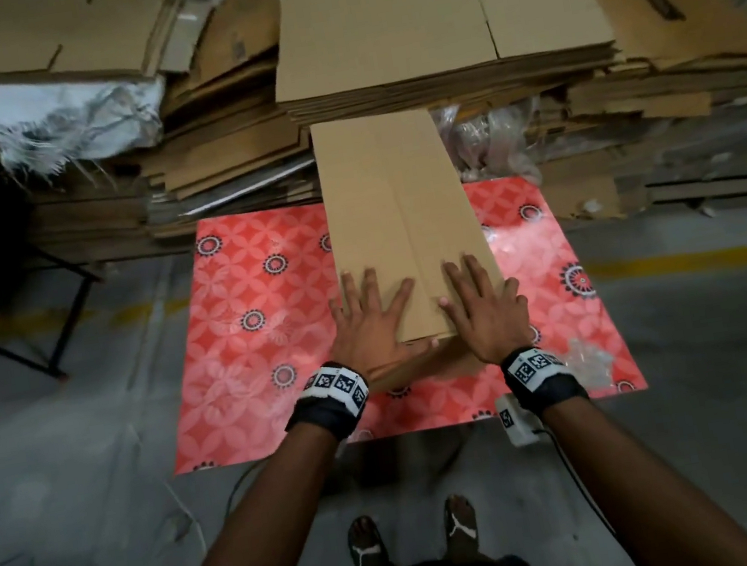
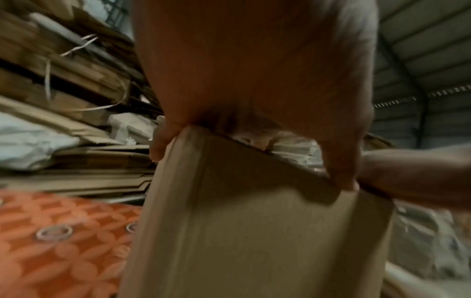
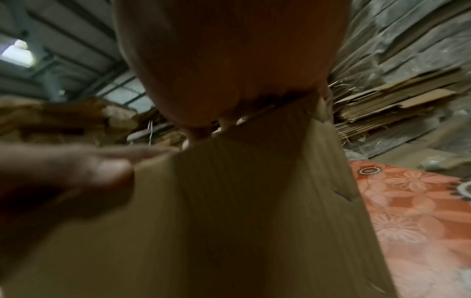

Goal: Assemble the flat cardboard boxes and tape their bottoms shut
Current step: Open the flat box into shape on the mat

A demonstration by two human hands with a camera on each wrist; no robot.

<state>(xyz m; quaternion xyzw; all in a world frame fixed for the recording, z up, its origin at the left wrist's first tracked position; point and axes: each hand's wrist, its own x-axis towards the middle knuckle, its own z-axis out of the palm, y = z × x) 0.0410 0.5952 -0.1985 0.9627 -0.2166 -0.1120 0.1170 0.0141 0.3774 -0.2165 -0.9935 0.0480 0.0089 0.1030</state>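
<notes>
A brown cardboard box [image 1: 399, 211] stands on the red patterned mat [image 1: 250, 349], its two long flaps folded flat and meeting at a centre seam. My left hand [image 1: 367, 317] lies flat on the left flap near the near edge, fingers spread and straight, thumb along the box's near edge. My right hand [image 1: 481, 305] presses the right flap the same way. The left wrist view shows the palm over the box [image 2: 254, 231] edge, with the right hand [image 2: 407, 177] beside it. In the right wrist view the box [image 3: 229, 221] fills the frame and the left hand [image 3: 76, 177] is blurred. No tape is in view.
Tall stacks of flat cardboard [image 1: 433, 17] rise behind the mat. A white sack [image 1: 61, 121] sits on the left stack. A dark table leg [image 1: 8, 347] stands at the left. Crumpled plastic [image 1: 592, 361] and a white cabled device [image 1: 518, 421] lie near my right wrist.
</notes>
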